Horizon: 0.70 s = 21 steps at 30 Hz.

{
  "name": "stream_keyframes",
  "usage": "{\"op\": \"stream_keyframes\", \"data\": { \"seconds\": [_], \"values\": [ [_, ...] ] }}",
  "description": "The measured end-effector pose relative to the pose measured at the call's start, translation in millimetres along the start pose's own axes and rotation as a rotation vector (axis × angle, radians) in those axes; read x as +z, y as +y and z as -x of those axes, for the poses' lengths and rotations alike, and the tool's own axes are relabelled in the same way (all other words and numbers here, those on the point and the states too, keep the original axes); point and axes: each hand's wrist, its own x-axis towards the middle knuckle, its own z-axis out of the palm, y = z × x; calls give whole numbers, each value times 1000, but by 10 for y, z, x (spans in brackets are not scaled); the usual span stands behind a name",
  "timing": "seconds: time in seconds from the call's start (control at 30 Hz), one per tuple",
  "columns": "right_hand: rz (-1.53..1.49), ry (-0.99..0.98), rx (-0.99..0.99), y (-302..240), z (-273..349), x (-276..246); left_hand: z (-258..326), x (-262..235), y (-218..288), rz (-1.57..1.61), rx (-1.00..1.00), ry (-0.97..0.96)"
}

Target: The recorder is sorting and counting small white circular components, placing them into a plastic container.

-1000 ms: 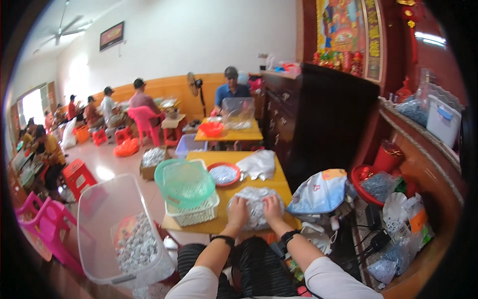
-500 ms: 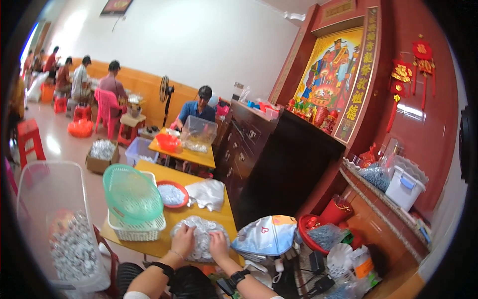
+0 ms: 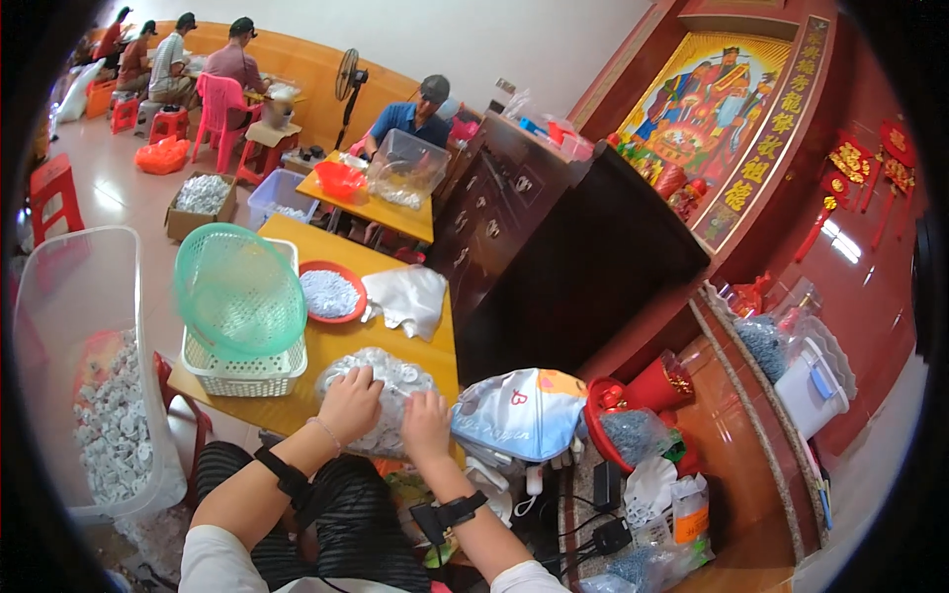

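Note:
My left hand (image 3: 348, 405) and my right hand (image 3: 425, 425) both press on a clear plastic bag of small white parts (image 3: 381, 381) at the near edge of the yellow table (image 3: 341, 341). The fingers curl around the bag's near side. Just left of my left hand stands a white basket (image 3: 242, 371) with a green basket (image 3: 237, 292) tipped on top of it. A red plate of white parts (image 3: 331, 292) and a crumpled white bag (image 3: 407, 299) lie farther back on the table.
A large clear bin of white parts (image 3: 94, 395) stands at my left. A pale printed bag (image 3: 519, 415), a red bucket (image 3: 618, 425) and cables lie on the floor at my right. A dark cabinet (image 3: 554, 257) stands beyond. Several people sit at tables behind.
The view has swung to the right, so the table and bin shifted left in the picture. Both hands stay on the bag of white parts.

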Motion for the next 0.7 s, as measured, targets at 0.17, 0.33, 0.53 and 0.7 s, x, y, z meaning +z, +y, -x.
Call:
{"op": "stream_keyframes", "data": {
  "seconds": [0.17, 0.33, 0.53, 0.7],
  "values": [
    [-208, 70, 26, 155, -34, 80, 61, 96, 22, 78, -87, 17],
    [-258, 4, 26, 214, -91, -20, -4, -63, -8, -131, -44, -114],
    [22, 37, -97, 145, -175, -142, -132, -93, 32, -373, 12, -112],
    [45, 75, -147, 240, -196, -71, -223, -53, -19, -409, 14, -128]
  ]
}}
